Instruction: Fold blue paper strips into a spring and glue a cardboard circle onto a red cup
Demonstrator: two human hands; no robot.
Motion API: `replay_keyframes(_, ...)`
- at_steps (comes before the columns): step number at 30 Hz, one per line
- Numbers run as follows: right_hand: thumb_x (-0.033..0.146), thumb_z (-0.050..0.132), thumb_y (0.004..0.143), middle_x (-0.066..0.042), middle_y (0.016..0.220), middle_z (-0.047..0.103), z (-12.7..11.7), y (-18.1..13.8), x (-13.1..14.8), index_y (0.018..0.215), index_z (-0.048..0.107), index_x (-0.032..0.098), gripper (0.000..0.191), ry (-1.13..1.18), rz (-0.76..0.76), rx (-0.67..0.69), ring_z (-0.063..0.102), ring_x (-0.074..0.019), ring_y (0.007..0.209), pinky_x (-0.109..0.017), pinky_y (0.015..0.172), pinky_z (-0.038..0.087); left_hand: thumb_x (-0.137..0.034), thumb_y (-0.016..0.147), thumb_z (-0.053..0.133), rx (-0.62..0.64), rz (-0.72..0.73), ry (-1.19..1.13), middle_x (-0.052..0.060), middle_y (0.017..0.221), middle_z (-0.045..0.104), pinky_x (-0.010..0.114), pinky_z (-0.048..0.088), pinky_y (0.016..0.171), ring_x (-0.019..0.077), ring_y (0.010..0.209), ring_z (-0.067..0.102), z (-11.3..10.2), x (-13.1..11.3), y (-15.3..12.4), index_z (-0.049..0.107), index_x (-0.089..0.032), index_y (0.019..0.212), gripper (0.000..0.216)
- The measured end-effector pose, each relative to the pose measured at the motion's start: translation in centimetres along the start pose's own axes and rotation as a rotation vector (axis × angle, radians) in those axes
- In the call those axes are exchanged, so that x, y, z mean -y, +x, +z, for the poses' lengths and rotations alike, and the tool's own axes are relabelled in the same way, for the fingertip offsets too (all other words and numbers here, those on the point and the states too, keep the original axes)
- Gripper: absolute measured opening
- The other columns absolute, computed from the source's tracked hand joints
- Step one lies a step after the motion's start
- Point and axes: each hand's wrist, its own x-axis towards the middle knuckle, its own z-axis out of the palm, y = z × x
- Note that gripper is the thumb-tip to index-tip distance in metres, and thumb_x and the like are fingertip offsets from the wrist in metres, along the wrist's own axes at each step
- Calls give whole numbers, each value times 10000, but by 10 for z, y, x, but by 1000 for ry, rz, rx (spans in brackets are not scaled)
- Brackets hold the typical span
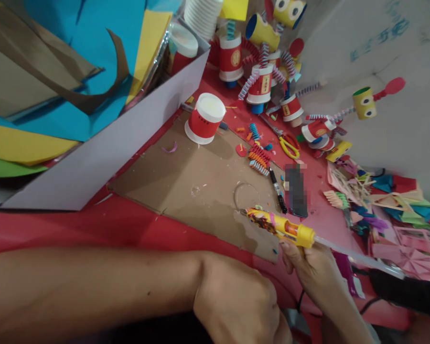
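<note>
My right hand [315, 272] is closed around the handle of a yellow hot glue gun [279, 227], a clear glue stick [358, 255] sticking out of its back. The gun's metal nozzle points left, low over a brown cardboard sheet [172, 177]. My left hand [240, 301] is curled in front of the table edge, knuckles up. Its fingertips are hidden, so I cannot make out what they hold. A red paper cup [205, 119] with a white rim stands upside down on the cardboard. Several folded paper springs [260, 157] lie at the cardboard's far right edge.
A black marker [277, 188], a phone [296, 191] and yellow-handled scissors [289, 145] lie right of the cardboard. Paper-cup figures [261, 83] stand behind. A white box [107, 138] of coloured paper borders the left. Paper scraps [397, 205] pile up at right.
</note>
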Motion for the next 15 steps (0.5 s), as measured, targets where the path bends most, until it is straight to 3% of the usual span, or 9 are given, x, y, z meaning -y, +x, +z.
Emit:
replay_keyframes(6,551,350,867,0,455,513,2,-2,-2,468,444,223,525,2,15,-24,522,-140,453,-232,473,400,-210,640,612,43,-203,36,42,357,412,315,317,438,157,402,372,5,-4,-4,614,-209,529,111)
replay_keyframes(11,538,340,876,3,420,503,1,-3,-2,429,446,221,558,-14,-9,-25,504,-134,429,-232,475,396,-278,613,641,79,-240,19,46,383,463,311,308,436,159,406,379,15,-9,-7,646,-198,603,81)
replay_keyframes(15,538,331,878,1,411,506,0,-5,-3,413,452,222,575,-31,-13,-25,508,-137,434,-235,482,402,-291,617,632,114,-264,-62,45,387,481,312,299,424,158,386,370,9,-5,-6,664,-207,643,94)
